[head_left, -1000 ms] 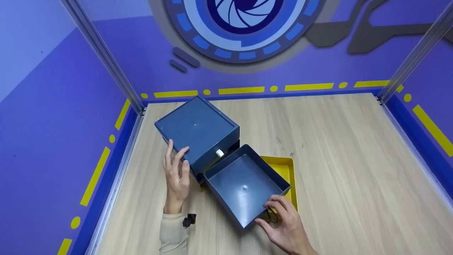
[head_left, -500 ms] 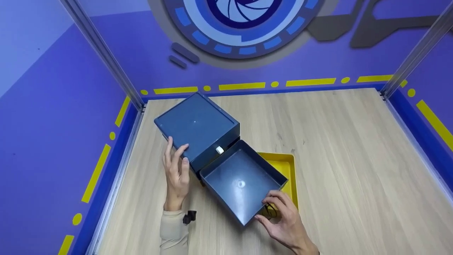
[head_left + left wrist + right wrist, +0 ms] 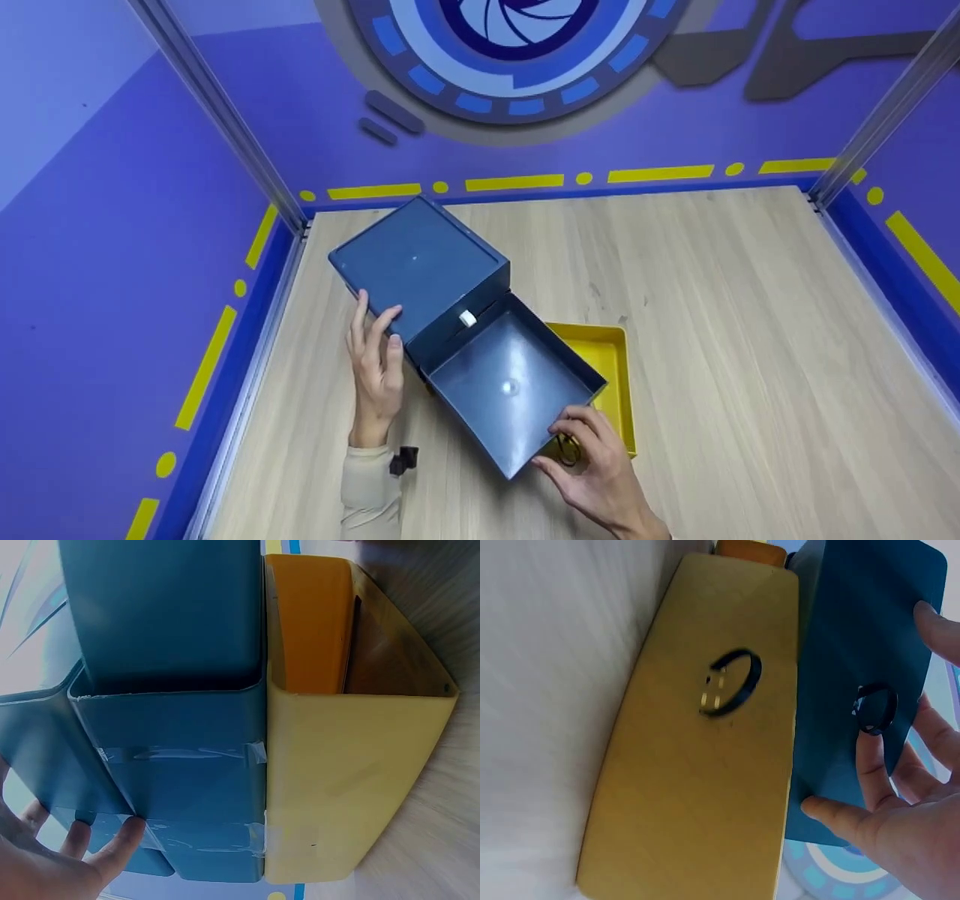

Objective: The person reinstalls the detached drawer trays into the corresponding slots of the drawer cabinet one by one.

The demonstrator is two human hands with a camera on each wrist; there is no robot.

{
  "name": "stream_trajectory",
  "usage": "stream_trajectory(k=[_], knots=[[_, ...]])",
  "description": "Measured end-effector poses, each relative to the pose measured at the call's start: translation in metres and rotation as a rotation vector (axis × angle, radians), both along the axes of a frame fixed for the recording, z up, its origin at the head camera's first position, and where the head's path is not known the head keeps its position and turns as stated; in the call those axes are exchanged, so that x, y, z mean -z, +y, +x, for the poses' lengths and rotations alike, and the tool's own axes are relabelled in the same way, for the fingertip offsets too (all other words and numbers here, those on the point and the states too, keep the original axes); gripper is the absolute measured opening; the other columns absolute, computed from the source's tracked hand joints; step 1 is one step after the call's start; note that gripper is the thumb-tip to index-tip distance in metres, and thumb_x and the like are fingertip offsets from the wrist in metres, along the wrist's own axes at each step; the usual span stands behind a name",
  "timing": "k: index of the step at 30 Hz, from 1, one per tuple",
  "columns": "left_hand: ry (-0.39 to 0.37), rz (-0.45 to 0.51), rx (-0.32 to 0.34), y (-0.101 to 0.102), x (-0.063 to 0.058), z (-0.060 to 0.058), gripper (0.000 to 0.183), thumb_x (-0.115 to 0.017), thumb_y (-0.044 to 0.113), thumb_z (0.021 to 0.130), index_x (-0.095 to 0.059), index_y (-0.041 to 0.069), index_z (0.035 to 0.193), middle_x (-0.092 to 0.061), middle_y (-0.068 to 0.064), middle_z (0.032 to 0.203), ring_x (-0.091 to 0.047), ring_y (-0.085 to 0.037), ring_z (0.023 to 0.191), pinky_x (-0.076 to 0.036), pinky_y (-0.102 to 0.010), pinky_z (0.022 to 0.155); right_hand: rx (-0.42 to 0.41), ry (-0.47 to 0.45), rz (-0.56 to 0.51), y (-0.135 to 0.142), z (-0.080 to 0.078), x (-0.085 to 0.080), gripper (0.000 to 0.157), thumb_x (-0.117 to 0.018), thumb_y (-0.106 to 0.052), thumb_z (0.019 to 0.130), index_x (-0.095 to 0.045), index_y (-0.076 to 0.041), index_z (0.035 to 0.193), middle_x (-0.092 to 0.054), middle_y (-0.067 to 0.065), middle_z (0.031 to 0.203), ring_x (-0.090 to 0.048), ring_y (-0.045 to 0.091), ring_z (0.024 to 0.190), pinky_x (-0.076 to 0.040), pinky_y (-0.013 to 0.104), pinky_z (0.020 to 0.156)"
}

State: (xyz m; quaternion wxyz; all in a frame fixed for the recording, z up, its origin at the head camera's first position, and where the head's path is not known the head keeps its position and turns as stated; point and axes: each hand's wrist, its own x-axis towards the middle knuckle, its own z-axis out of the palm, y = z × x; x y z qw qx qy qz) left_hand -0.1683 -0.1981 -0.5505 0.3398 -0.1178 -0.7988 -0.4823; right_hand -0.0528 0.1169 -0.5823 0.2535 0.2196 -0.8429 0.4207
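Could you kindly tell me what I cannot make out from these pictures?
- Head view: most of the yellow drawer's floor, hidden by the blue drawer.
- Head view: the inside of the blue cabinet, hidden by its top; the dot there is too small to tell hole from bump.
- Left wrist view: the rest of the left grip, cut off by the left and lower edges.

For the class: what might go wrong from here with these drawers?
Tipping: the blue drawer and the yellow drawer both jut from one side of the stack, so it might tip if the left hand moves away.
Snagging: the right hand's fingers touch the blue drawer's front, one of them at its black loop, which might catch it.
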Motion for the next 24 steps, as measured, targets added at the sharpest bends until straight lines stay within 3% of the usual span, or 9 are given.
stream_trajectory(k=[7,15,18,24], knots=[[0.016,-0.002,-0.005,0.001,0.000,-0.001,0.042,-0.051,0.008,0.100,-0.068,0.009,0.138,-0.030,-0.025,0.172,-0.028,-0.050,0.156,-0.019,-0.076,0.119,0.011,0.004,0.021,-0.008,-0.004,0.003,0.047,-0.101,-0.024,0.069,-0.073,-0.014,0.105,-0.068,-0.001,0.120,-0.063,0.017,0.108,-0.043,0.015,0.103],[0.023,-0.005,-0.002,0.002,0.002,-0.002,0.042,-0.051,0.007,0.100,-0.068,0.010,0.138,-0.030,-0.026,0.172,-0.028,-0.050,0.156,-0.020,-0.074,0.119,0.056,0.087,0.029,-0.008,-0.007,0.010,0.056,-0.100,-0.025,0.069,-0.074,-0.013,0.117,-0.064,0.013,0.142,-0.064,0.026,0.116,-0.042,0.015,0.108],[0.024,0.003,0.004,0.002,0.002,-0.003,0.042,-0.052,0.006,0.099,-0.068,0.009,0.138,-0.030,-0.026,0.172,-0.029,-0.050,0.156,-0.021,-0.075,0.119,0.106,0.096,0.017,-0.006,-0.004,0.011,0.055,-0.100,-0.019,0.065,-0.073,-0.013,0.113,-0.062,0.015,0.139,-0.062,0.023,0.112,-0.043,0.015,0.105],[0.019,0.020,0.001,0.001,0.002,-0.002,0.043,-0.051,0.006,0.099,-0.068,0.008,0.138,-0.030,-0.026,0.172,-0.028,-0.049,0.156,-0.020,-0.076,0.118,0.167,0.027,0.039,-0.004,-0.002,0.014,0.044,-0.101,-0.016,0.066,-0.070,-0.014,0.096,-0.063,0.004,0.121,-0.061,0.015,0.110,-0.044,0.013,0.100]])
